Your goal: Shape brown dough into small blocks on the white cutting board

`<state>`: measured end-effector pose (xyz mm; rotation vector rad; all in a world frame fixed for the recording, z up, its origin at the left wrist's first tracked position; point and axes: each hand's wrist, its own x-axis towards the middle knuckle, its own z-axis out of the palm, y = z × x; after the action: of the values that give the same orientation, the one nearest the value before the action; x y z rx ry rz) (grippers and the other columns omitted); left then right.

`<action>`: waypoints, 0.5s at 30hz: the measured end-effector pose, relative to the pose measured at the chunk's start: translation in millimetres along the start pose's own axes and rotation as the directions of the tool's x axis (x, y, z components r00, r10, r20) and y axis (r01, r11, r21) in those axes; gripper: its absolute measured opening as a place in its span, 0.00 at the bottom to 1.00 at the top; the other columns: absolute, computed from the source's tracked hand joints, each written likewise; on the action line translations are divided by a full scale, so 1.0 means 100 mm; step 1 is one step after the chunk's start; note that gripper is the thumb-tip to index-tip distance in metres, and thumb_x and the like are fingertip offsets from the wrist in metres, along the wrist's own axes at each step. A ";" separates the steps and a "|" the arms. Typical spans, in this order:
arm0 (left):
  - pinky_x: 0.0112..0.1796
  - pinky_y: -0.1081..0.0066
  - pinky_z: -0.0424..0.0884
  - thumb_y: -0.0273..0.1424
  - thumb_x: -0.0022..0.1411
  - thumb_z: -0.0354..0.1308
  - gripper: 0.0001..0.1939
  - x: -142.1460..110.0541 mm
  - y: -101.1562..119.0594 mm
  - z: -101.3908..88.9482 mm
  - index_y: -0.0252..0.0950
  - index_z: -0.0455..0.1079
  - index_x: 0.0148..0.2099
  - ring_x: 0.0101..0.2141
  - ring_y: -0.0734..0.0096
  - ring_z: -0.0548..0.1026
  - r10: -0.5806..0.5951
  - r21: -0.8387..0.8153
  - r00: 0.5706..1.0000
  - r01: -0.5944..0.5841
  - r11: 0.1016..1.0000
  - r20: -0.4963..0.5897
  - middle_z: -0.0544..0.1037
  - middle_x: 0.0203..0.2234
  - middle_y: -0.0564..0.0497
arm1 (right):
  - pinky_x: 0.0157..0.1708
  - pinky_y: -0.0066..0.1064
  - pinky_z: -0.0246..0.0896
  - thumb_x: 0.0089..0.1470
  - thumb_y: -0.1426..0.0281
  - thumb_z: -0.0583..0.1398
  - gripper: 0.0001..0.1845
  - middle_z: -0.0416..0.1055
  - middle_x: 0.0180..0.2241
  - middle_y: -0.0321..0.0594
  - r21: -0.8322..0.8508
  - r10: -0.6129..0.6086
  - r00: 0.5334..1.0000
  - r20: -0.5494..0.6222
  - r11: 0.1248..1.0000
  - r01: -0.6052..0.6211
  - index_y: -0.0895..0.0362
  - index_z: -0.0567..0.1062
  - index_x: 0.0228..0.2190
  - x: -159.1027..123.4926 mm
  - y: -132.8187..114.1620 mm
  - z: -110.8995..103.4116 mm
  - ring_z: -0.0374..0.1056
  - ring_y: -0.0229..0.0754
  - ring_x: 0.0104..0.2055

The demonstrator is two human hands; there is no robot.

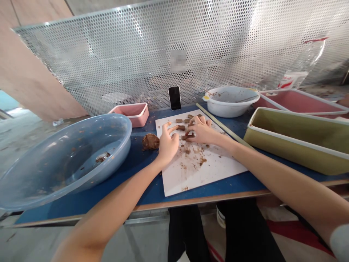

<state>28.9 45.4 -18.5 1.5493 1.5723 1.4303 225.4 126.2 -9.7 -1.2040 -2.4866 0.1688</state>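
A white board (174, 178) on the blue table carries several short, brown, clay-like rolls and scattered crumbs. My left hand (167, 143) is over the board's left side, its fingers apart. One fingertip touches or nearly touches the end of a brown roll (180, 127). To the right, my right hand (201, 131) has its fingers bent down around another brown roll (188, 137), with more pieces by the knuckles; its grip is partly hidden. A larger brown lump (150, 142) lies at the board's left edge, partly behind my left hand.
At left stands a big blue basin (117, 160) with brown residue; a pink tray (140, 115) sits behind it. A phone (175, 98) leans on the perforated metal screen. Rightward are a pale stick (223, 126), white basin (231, 107), green box (297, 145), pink box (308, 100) and plastic bottle (302, 65).
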 end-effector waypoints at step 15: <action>0.31 0.67 0.77 0.22 0.72 0.56 0.31 0.02 -0.03 0.01 0.45 0.62 0.73 0.26 0.74 0.77 -0.017 -0.025 1.000 0.017 1.000 0.013 0.83 0.65 0.41 | 0.61 0.68 0.61 0.74 0.40 0.57 0.32 0.73 0.62 0.56 -0.134 -0.047 0.993 -0.112 0.990 0.032 0.44 0.85 0.61 -0.29 0.15 -0.39 0.64 0.74 0.65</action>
<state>28.0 47.8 -21.0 1.5244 1.5506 1.4231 267.9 111.4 14.3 -1.1794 -2.4509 -0.0752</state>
